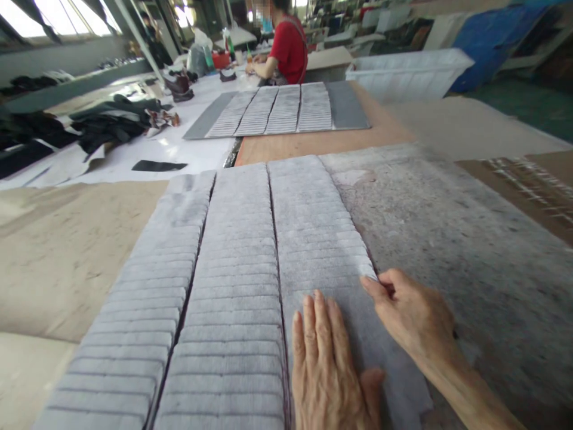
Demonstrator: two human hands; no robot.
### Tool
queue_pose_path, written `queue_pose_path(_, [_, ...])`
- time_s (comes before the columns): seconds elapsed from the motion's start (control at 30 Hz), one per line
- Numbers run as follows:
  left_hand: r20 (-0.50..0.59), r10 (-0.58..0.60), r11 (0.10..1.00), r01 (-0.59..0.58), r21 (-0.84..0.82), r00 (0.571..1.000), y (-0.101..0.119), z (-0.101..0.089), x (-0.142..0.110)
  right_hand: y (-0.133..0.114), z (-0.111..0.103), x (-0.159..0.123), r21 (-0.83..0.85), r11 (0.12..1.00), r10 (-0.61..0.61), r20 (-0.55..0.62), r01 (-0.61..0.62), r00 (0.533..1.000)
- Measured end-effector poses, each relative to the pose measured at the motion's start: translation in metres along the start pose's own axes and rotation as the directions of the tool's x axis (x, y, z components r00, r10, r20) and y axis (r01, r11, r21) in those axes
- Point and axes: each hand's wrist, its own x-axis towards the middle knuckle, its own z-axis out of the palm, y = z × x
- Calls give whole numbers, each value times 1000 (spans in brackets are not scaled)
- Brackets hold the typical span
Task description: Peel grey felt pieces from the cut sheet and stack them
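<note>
Three columns of thin grey fabric-like pieces lie in front of me, each piece overlapping its neighbour like shingles: a left column (129, 298), a middle column (233, 286) and a right column (313, 227). My left hand (324, 364) rests flat on the near part of the right column, fingers stretched out. At that column's right edge, my right hand (409, 310) pinches the edge of a grey piece between thumb and bent forefinger. The near end of the right column is partly hidden by my left hand.
A grey board (349, 107) with more overlapped pieces lies further off. Dark scraps (116, 119) and a black strip (159, 166) are at the left. A person in red (289, 51) works beyond, near a white plastic bin (407, 74). Brown paper (67, 257) covers the left side.
</note>
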Motion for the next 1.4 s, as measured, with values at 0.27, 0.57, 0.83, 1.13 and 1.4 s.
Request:
queue_pose_path(0.27, [135,87,970,-115,214,987,-13,1,5,-3,2,-3,-84,996,-19,-7,18,1000])
queue_pose_path(0.57, [57,99,976,-108,190,993,-21,3,7,12,1,-18,-90,851,-504,-411,517,760])
queue_pose_path(0.83, [221,-18,986,-20,166,975,-30,-31,46,24,-12,-4,93,788,-594,-140,608,792])
queue_pose_path(1.13, [261,-263,950,202,238,929,-41,-47,68,24,-13,4,308,900,-345,76,307,935])
queue_pose_path(1.4, [294,-318,933,242,266,902,-54,-45,62,22,-14,11,311,916,-308,144,253,940])
